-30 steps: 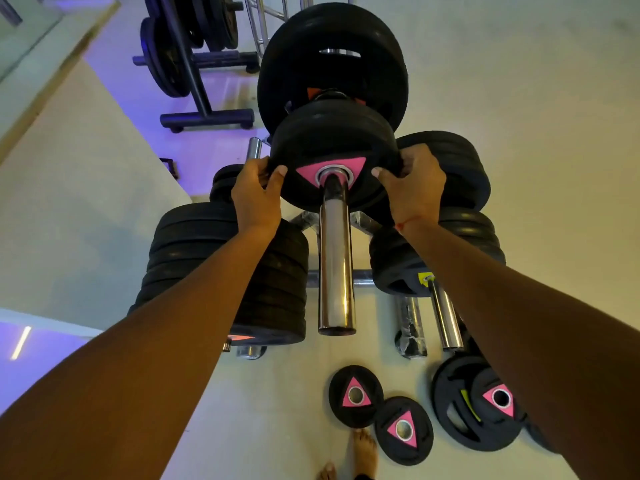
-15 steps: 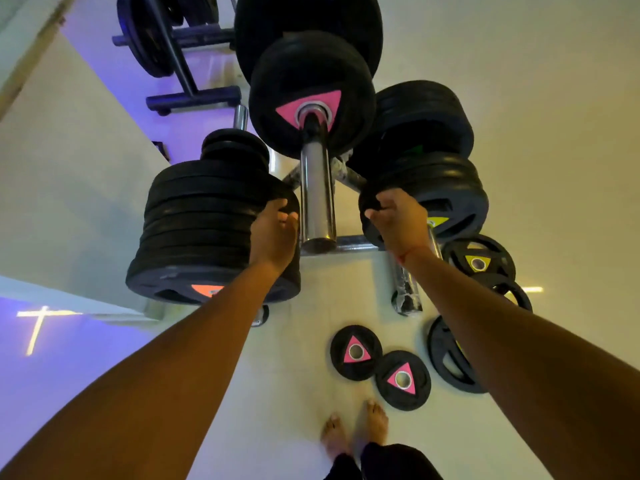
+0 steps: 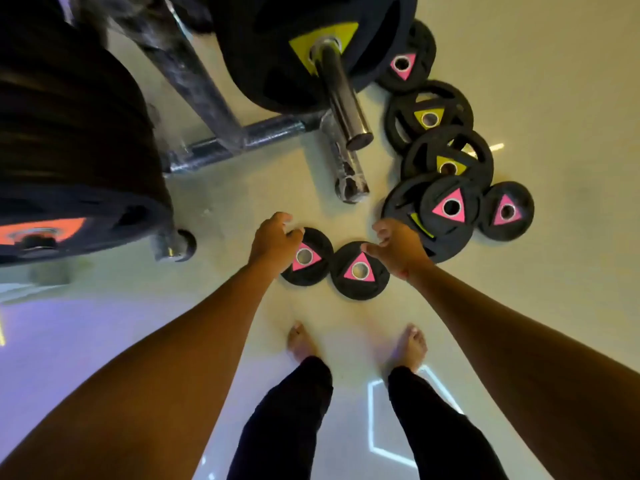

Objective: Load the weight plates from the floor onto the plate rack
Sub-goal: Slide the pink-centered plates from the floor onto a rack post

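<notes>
Neither hand holds anything: the left hand [image 3: 273, 239] hangs with fingers loosely curled over the upper left edge of a small pink-marked plate [image 3: 309, 260], and the right hand [image 3: 398, 247] hangs with fingers loosely spread above the upper right edge of a 2nd pink-marked plate [image 3: 360, 271]; whether either touches its plate cannot be told. These 2 plates lie flat on the floor [image 3: 242, 202], edges touching, just ahead of the person's bare feet [image 3: 301, 339]. To the right, a cluster of further plates [image 3: 450, 206] lies overlapping on the floor, marked with pink or yellow triangles. On the plate rack [image 3: 221, 147], a yellow-marked stack [image 3: 294, 46] sits on a chrome peg [image 3: 343, 98] at top centre, and a thick orange-marked stack [image 3: 69, 150] fills the left side.
</notes>
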Action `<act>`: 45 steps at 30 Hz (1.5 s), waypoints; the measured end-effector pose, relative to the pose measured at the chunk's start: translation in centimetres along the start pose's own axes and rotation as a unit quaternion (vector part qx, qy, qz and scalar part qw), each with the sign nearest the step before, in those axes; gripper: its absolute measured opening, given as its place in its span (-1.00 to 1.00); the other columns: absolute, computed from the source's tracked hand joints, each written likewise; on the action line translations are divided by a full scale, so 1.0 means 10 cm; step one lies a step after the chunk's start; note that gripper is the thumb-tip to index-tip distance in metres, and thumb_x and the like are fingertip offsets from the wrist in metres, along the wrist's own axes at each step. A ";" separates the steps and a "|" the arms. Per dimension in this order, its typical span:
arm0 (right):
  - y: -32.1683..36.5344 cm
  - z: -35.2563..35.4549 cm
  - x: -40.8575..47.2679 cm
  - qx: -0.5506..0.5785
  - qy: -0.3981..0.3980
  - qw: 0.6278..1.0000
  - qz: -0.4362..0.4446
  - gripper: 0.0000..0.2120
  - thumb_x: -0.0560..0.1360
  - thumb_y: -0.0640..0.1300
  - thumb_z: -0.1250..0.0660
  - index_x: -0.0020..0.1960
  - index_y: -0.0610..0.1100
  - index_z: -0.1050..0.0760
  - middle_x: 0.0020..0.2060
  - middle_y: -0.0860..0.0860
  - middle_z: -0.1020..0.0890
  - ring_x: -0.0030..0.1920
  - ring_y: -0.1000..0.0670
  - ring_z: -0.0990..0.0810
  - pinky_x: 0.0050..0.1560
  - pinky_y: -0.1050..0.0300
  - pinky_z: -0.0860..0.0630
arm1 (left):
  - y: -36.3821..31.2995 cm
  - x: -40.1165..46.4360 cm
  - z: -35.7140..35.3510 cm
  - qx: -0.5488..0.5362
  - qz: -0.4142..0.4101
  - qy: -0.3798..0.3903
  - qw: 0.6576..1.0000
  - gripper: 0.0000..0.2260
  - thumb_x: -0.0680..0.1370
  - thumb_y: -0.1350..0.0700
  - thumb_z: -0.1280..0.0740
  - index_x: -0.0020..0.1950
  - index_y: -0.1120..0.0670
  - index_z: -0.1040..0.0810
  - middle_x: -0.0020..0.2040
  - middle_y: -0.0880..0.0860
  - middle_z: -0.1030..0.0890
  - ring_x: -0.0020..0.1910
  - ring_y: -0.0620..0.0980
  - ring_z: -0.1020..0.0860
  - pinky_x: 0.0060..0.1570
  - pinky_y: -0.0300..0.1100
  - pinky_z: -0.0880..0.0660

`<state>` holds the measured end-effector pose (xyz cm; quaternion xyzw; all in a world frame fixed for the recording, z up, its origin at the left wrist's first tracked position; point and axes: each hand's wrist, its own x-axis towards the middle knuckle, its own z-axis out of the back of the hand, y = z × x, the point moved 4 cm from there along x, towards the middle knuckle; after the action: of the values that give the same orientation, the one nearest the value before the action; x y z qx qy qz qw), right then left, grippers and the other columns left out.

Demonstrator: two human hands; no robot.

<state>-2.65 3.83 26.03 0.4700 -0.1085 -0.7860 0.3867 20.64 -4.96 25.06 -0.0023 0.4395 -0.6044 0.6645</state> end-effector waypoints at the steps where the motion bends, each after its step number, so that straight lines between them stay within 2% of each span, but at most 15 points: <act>1: -0.27 -0.10 0.14 -0.007 0.009 1.000 -0.012 -0.50 0.48 -0.02 -0.51 0.34 -0.18 -0.48 0.21 -0.17 -0.60 0.20 -0.20 -0.57 0.18 -0.02 -0.49 | 0.07 0.14 -0.30 0.010 0.005 0.022 1.000 -0.61 0.63 0.02 -0.34 0.43 0.11 -0.46 0.38 0.16 -0.53 0.34 0.17 -0.51 0.21 -0.05 -0.46; 7: -1.37 -1.06 1.13 0.008 0.040 0.998 -0.052 -0.48 0.50 0.03 -0.48 0.35 -0.19 -0.47 0.21 -0.16 -0.60 0.19 -0.17 -0.59 0.16 0.06 -0.51 | 0.95 0.96 -1.61 0.048 0.069 0.090 0.992 -0.48 0.61 -0.06 -0.35 0.52 0.07 -0.36 0.46 0.16 -0.44 0.39 0.21 -0.46 0.30 0.06 -0.46; 10: -1.53 -1.70 1.63 0.030 0.077 0.995 -0.057 -0.43 0.54 0.06 -0.43 0.44 -0.18 -0.40 0.28 -0.12 -0.57 0.09 -0.09 -0.62 0.03 0.34 -0.46 | 1.60 1.37 -1.85 0.063 0.106 0.072 0.990 -0.41 0.62 -0.12 -0.32 0.58 0.08 -0.28 0.49 0.18 -0.40 0.43 0.22 -0.42 0.31 0.08 -0.45; 13: -1.58 -2.27 2.10 0.032 0.093 0.994 -0.042 -0.42 0.55 0.09 -0.41 0.45 -0.18 -0.37 0.32 -0.16 -0.55 0.29 -0.19 -0.54 0.26 0.01 -0.48 | 2.19 1.72 -2.00 0.042 0.151 0.033 0.987 -0.39 0.61 -0.15 -0.32 0.59 0.07 -0.25 0.50 0.18 -0.38 0.44 0.24 -0.40 0.33 0.13 -0.46; 17: -1.62 -2.83 2.69 0.015 0.102 0.994 -0.032 -0.47 0.59 0.01 -0.37 0.44 -0.22 -0.31 0.31 -0.21 -0.51 0.31 -0.23 -0.49 0.13 0.06 -0.44 | 2.84 2.10 -2.29 -0.033 0.235 -0.016 0.971 -0.38 0.61 -0.16 -0.32 0.55 0.12 -0.25 0.46 0.22 -0.39 0.40 0.25 -0.43 0.27 0.10 -0.49; 22: -1.72 -3.05 3.13 0.031 0.054 0.996 -0.056 -0.48 0.52 0.03 -0.44 0.37 -0.16 -0.38 0.24 -0.20 -0.57 0.25 -0.26 -0.54 0.27 -0.18 -0.52 | 3.10 2.31 -2.47 -0.098 0.280 -0.115 0.948 -0.42 0.61 -0.20 -0.28 0.49 0.12 -0.31 0.42 0.22 -0.39 0.31 0.24 -0.48 0.22 0.07 -0.52; 25: -1.73 -3.01 3.23 0.074 0.082 0.991 -0.080 -0.57 0.48 -0.03 -0.51 0.25 -0.23 -0.55 0.10 -0.14 -0.63 0.14 -0.20 -0.61 0.19 -0.10 -0.56 | 3.10 2.32 -2.54 -0.188 0.311 -0.123 0.924 -0.34 0.56 -0.29 -0.29 0.51 0.08 -0.32 0.40 0.19 -0.43 0.29 0.24 -0.50 0.26 0.15 -0.52; 27: -1.71 -2.94 3.22 0.115 0.121 0.982 -0.089 -0.62 0.49 -0.09 -0.51 0.22 -0.24 -0.56 0.03 -0.10 -0.62 0.07 -0.13 -0.60 0.11 -0.01 -0.55 | 3.16 2.33 -2.55 -0.265 0.330 -0.103 0.900 -0.33 0.53 -0.32 -0.28 0.49 0.07 -0.37 0.35 0.17 -0.51 0.26 0.22 -0.54 0.26 0.16 -0.53; 31: -1.70 -2.73 3.01 0.181 0.148 0.964 -0.123 -0.62 0.50 -0.14 -0.50 0.25 -0.15 -0.46 0.18 -0.15 -0.60 0.19 -0.19 -0.58 0.25 -0.20 -0.56 | 3.16 2.06 -2.54 -0.426 0.347 -0.021 0.835 -0.45 0.52 -0.30 -0.30 0.39 -0.02 -0.52 0.24 0.09 -0.66 0.22 0.18 -0.62 0.24 0.17 -0.54; 33: -1.66 -2.58 2.85 0.199 0.154 0.958 -0.134 -0.63 0.49 -0.18 -0.50 0.24 -0.15 -0.48 0.19 -0.17 -0.61 0.19 -0.20 -0.61 0.23 -0.20 -0.58 | 2.91 1.81 -2.49 -0.479 0.325 -0.006 0.815 -0.48 0.62 -0.25 -0.19 0.46 0.03 -0.44 0.31 0.11 -0.61 0.30 0.18 -0.58 0.33 0.14 -0.49; 35: -1.55 -2.46 2.63 0.195 0.159 0.959 -0.131 -0.62 0.47 -0.24 -0.52 0.23 -0.15 -0.49 0.15 -0.18 -0.62 0.15 -0.20 -0.62 0.16 -0.18 -0.62 | 2.48 1.61 -2.51 -0.544 0.310 0.037 0.779 -0.40 0.67 -0.24 -0.11 0.60 0.10 -0.24 0.48 0.17 -0.45 0.39 0.18 -0.48 0.41 0.06 -0.37; 37: -1.37 -2.40 2.34 0.117 0.127 0.980 -0.100 -0.61 0.42 -0.29 -0.52 0.18 -0.15 -0.49 0.03 -0.13 -0.62 0.06 -0.17 -0.62 0.05 -0.12 -0.65 | 1.94 1.51 -2.47 -0.519 0.307 0.061 0.795 -0.38 0.65 -0.28 -0.12 0.58 0.08 -0.27 0.49 0.18 -0.41 0.29 0.15 -0.51 0.29 -0.01 -0.40; 40: -0.93 -2.29 1.79 -0.020 0.023 0.999 -0.025 -0.72 0.46 -0.13 -0.47 0.11 -0.12 -0.48 -0.19 0.00 -0.55 -0.10 -0.09 -0.57 -0.12 0.01 -0.57 | 1.43 1.28 -2.20 -0.444 0.307 0.023 0.842 -0.44 0.67 -0.26 -0.07 0.51 0.07 -0.38 0.41 0.20 -0.50 0.30 0.23 -0.52 0.33 0.11 -0.46; 43: -0.67 -1.98 1.38 -0.043 -0.003 0.999 -0.004 -0.73 0.46 -0.03 -0.46 0.09 -0.10 -0.51 -0.16 -0.02 -0.61 -0.11 -0.08 -0.60 -0.07 -0.01 -0.60 | 1.39 0.95 -1.85 -0.352 0.297 -0.004 0.887 -0.45 0.72 -0.18 0.02 0.49 0.19 -0.38 0.41 0.23 -0.50 0.33 0.22 -0.50 0.34 0.02 -0.41; 45: -0.53 -1.71 1.14 -0.043 0.007 0.999 -0.005 -0.66 0.41 -0.06 -0.49 0.14 -0.11 -0.54 -0.08 -0.04 -0.65 -0.06 -0.11 -0.63 -0.02 -0.01 -0.62 | 1.44 0.64 -1.60 -0.311 0.318 0.000 0.896 -0.44 0.73 -0.16 0.04 0.54 0.22 -0.30 0.47 0.24 -0.42 0.42 0.21 -0.42 0.38 0.02 -0.33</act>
<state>5.77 2.56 6.60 0.4591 -0.0694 -0.7887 0.4030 22.05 2.18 3.84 -0.0685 0.5824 -0.1936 0.7865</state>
